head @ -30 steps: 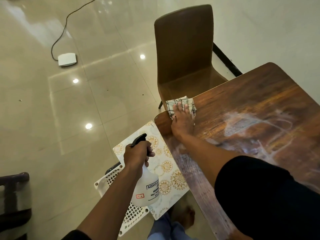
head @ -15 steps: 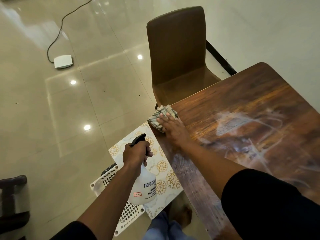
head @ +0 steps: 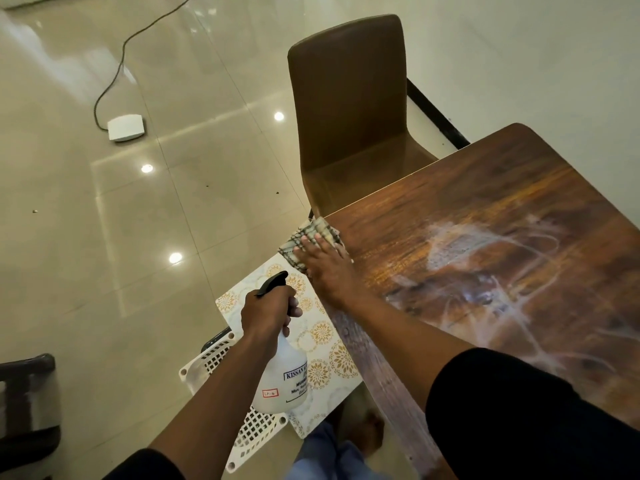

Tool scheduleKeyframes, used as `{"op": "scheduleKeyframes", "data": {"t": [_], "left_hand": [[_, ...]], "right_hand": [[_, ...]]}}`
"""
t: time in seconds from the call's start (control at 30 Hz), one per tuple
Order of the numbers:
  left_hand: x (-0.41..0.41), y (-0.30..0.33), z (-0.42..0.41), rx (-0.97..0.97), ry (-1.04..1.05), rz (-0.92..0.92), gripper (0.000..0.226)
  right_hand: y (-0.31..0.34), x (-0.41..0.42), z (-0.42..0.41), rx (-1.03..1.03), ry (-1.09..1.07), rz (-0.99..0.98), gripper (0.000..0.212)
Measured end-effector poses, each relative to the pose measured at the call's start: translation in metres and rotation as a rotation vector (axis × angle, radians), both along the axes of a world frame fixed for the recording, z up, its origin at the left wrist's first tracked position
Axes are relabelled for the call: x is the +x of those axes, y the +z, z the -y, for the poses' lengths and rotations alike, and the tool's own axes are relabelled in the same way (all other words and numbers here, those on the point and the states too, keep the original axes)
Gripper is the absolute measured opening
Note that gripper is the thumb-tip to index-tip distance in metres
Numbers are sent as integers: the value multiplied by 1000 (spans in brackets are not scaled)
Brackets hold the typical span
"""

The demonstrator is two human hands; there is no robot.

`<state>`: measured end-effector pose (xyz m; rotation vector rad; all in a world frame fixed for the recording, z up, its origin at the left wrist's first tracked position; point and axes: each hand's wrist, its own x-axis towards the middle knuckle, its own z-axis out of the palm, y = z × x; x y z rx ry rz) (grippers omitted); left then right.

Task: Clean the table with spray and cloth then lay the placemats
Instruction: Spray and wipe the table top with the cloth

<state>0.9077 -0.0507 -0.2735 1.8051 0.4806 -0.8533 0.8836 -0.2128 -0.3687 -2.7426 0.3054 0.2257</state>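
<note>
Floor tiles fill the left half of the frame, pale and glossy, with a white box [head: 125, 127] on a cable at upper left. Low and left of centre, the left hand [head: 268, 311] has its grip wrapped tight around the neck of a white spray bottle [head: 282, 379], black nozzle pointing up and left, held off the surface over a white lattice basket [head: 221, 360]. Patterned placemats [head: 325, 344] lie across that basket, just beside the surface's near edge and below its level. At centre, the right hand [head: 323, 261] lies flat with fingers spread, pressing a folded checked cloth [head: 310, 237] down on the corner of the wooden surface [head: 485, 209]; part of the cloth overhangs the corner. A brown chair [head: 349, 109] stands above it in the frame, tucked against the far edge. To the right, whitish spray streaks [head: 485, 258] mark the middle of the surface, well apart from the cloth. Wiping seems only partly done. The cloth sits at the left limit of the surface, so the next stroke likely has to run rightward toward the streaks, where the whole top is open; further left it would drop off. The right hand is the nearer to them
</note>
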Motion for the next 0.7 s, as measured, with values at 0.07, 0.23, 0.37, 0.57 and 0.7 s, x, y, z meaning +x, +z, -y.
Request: {"op": "scheduleKeyframes", "data": {"t": [0.07, 0.23, 0.37, 0.57, 0.7], "left_hand": [[-3, 0, 2, 4, -15, -2, 9], [-8, 3, 7, -8, -42, -8, 15], [-11, 1, 8, -21, -66, -3, 18], [-13, -4, -1, -36, -82, 12, 14], [-14, -4, -4, -54, -91, 19, 25]], "right_hand": [[-2, -6, 10, 6, 61, -7, 62], [14, -18, 61, 52, -207, 22, 70], [21, -33, 113, 48, -508, -4, 62], [28, -17, 111, 59, -691, -58, 72], [28, 0, 73, 20, -505, -33, 77]]}}
